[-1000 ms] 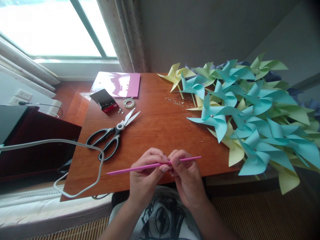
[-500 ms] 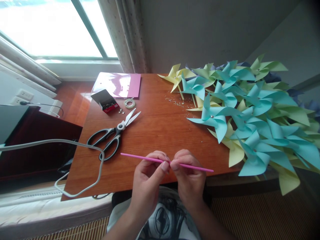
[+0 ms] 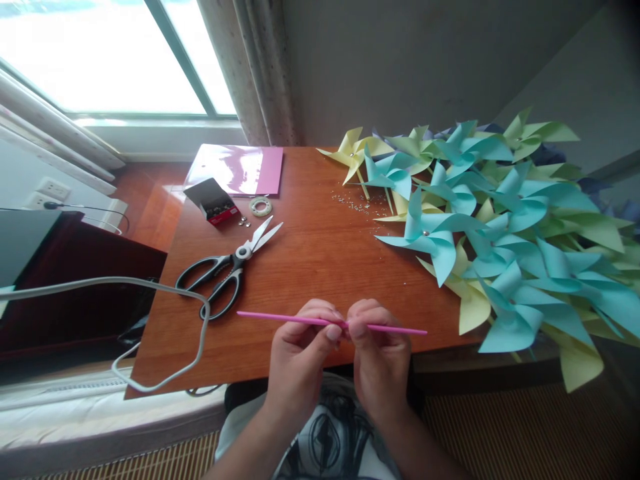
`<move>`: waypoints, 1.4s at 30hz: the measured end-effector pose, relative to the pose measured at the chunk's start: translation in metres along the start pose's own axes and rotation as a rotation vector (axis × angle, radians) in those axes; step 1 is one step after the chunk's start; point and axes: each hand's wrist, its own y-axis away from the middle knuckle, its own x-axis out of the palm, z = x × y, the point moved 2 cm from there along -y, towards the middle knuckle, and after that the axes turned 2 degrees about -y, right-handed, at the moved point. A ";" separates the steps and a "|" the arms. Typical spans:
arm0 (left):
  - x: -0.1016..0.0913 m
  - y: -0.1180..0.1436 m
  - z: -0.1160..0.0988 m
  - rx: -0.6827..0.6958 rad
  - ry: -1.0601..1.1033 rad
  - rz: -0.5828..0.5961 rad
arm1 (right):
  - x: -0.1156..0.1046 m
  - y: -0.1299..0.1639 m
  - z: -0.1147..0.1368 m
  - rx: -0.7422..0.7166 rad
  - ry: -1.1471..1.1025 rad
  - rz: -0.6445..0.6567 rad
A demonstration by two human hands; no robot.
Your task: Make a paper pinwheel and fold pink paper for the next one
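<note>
Pinching a slim pink stick [image 3: 315, 321] mid-length
Our left hand [image 3: 300, 353] and right hand [image 3: 376, 353] grip it; the next move likely calls for steady pressure

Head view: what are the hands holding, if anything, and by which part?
A pink stick, pinched near its middle by the left hand and right hand; both ends stick out.
</note>
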 end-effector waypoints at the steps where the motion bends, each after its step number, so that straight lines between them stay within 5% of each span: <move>1: -0.001 0.000 0.000 0.008 -0.011 0.004 | 0.000 0.000 0.001 0.005 0.010 0.016; 10: -0.011 -0.007 -0.015 -0.037 0.108 0.001 | -0.014 -0.017 0.014 -0.095 0.334 0.384; 18: -0.027 -0.005 -0.022 -0.188 -0.083 0.093 | -0.030 -0.037 0.017 0.355 0.259 0.374; 24: -0.022 -0.003 -0.024 -0.138 -0.198 0.053 | -0.013 -0.033 0.033 0.196 0.495 0.548; 30: -0.021 -0.005 -0.020 -0.204 -0.116 -0.014 | -0.009 -0.023 0.033 0.065 0.579 0.495; 35: -0.015 -0.005 -0.015 -0.256 0.015 -0.118 | -0.006 -0.013 0.031 0.098 0.524 0.391; 42: -0.014 -0.006 -0.017 -0.261 0.031 -0.098 | -0.007 -0.011 0.030 0.139 0.482 0.369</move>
